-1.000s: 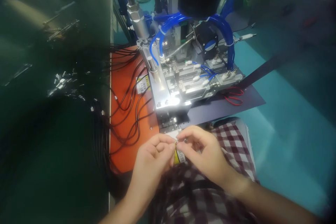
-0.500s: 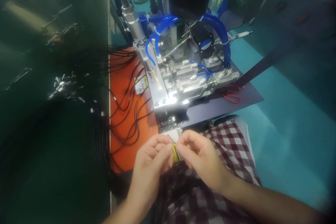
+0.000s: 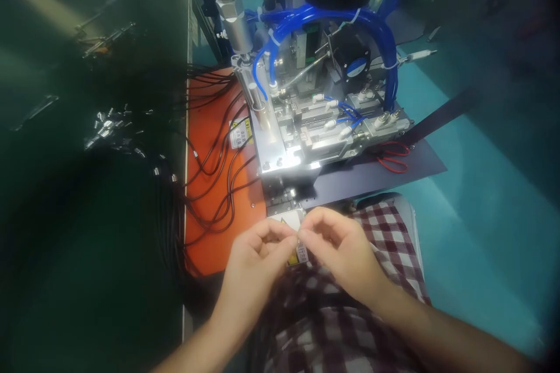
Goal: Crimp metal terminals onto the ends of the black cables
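you are holding a tiny piece (image 3: 298, 236) in front of your lap, at the spot where your two hands are meeting; it is showing too small and blurred to name. your left hand (image 3: 259, 247) is pinching it between thumb and forefinger, and your right hand (image 3: 343, 245) is closing its thumb and forefinger on it from the other side, so both grips are looking closed, with the fingertips touching or nearly so. just below and behind your fingers, a yellow and white label (image 3: 301, 253) is partly showing. your checked clothing (image 3: 391, 227) is spreading beneath your hands and out past your right wrist. beyond your fingers, a silver machine (image 3: 324, 148) is standing, with thick blue hoses (image 3: 297, 17) arching over it and a loop of red wire (image 3: 396, 160) hanging near its right end. on your left, an orange board (image 3: 212, 257) is lying beside the machine, and black cables (image 3: 168, 215) are running across it to a dark green table (image 3: 91, 280), where small shiny bits (image 3: 108, 128) are sitting in a loose pile.
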`<state>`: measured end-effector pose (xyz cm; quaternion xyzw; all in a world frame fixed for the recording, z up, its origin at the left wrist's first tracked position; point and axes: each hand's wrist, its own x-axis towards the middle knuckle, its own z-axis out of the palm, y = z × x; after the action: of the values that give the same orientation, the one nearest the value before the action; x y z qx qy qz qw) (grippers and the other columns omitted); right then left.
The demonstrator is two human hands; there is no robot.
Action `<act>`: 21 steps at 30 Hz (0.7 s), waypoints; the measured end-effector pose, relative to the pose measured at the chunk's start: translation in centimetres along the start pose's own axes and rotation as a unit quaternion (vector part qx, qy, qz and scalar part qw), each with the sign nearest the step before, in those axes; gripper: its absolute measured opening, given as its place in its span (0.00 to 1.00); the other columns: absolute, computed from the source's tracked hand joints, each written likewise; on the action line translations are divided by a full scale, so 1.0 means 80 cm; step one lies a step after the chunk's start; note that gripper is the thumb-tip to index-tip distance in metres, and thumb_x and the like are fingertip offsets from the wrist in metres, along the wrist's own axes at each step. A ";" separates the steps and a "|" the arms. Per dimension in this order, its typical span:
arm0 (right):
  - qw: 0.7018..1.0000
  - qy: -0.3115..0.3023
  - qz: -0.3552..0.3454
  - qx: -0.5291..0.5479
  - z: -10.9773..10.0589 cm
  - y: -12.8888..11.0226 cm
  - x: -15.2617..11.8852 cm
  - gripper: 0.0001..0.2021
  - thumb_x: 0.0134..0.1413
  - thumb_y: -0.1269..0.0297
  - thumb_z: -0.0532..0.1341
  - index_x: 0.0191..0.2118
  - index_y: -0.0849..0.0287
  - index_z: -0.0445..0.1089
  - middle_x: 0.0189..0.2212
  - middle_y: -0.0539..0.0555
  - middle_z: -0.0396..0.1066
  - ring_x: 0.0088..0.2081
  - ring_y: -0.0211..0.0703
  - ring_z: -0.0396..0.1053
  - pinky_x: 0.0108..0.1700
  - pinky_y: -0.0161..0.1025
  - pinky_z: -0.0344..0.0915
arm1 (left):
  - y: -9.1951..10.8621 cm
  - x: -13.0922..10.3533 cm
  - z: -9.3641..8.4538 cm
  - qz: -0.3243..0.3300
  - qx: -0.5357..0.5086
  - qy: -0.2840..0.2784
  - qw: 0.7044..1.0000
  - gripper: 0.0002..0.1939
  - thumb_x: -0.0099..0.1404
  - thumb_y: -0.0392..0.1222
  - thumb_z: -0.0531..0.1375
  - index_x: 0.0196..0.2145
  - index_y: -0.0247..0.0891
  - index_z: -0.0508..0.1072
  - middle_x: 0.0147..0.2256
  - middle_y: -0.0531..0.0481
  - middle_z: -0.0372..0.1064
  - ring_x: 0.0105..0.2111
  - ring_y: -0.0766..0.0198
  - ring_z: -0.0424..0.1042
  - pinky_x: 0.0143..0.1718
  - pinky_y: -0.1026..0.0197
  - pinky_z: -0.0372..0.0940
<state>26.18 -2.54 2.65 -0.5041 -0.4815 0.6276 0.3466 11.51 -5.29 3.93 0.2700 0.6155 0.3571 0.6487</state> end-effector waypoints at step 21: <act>0.989 0.023 -0.094 -0.108 0.006 0.000 0.002 0.06 0.57 0.68 0.58 0.29 0.59 0.65 0.23 0.47 0.63 0.24 0.34 0.60 0.27 0.32 0.59 | 0.007 0.004 -0.003 0.024 0.010 -0.002 1.000 0.10 0.60 0.45 0.62 0.30 0.36 0.69 0.21 0.56 0.63 0.15 0.77 0.50 0.16 0.72 0.45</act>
<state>25.71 -2.53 2.63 -0.5055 -0.5838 0.5243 0.3589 11.21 -4.70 4.17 0.2921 0.6111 0.3652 0.6386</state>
